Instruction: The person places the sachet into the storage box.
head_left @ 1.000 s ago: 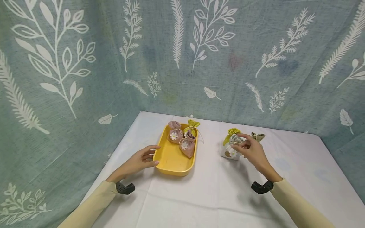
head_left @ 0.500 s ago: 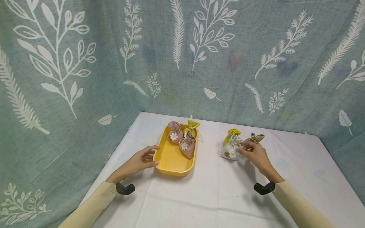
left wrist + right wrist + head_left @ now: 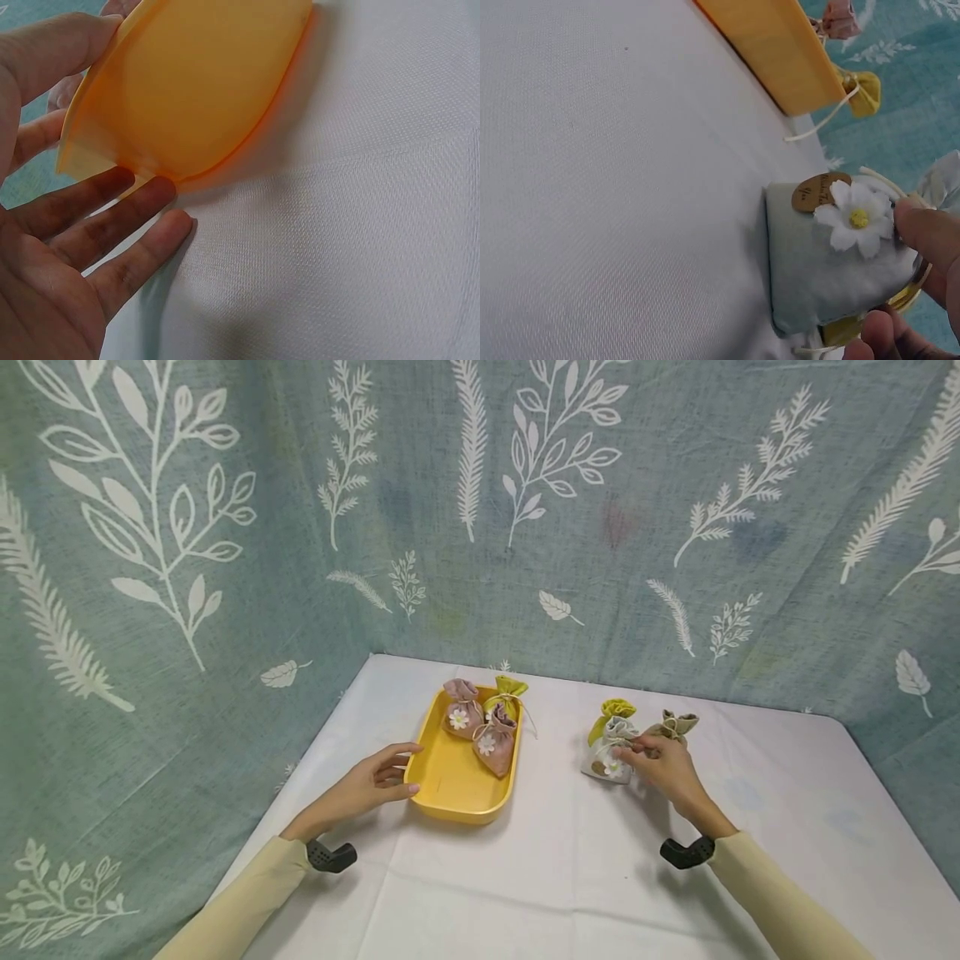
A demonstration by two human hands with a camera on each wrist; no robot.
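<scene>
My left hand is at the left side of a yellow tray, thumb and fingers spread and touching its edge; the left wrist view shows the fingers against the tray's outer wall. My right hand pinches a pale grey bag by the right side of its neck. In the right wrist view the thumb presses beside the bag's white flower, and the other fingers are behind it. The bag stands upright on the white cloth.
Two pinkish bags and a yellow-green bag lie in the tray's back part. Behind the pale bag stands another yellow-green bag; an olive-brown bag is behind my right hand. Patterned curtains border the table.
My right hand has shifted down from the top of the pale bag's neck to its right side, uncovering more of the olive-brown bag. The left hand and tray have stayed put.
</scene>
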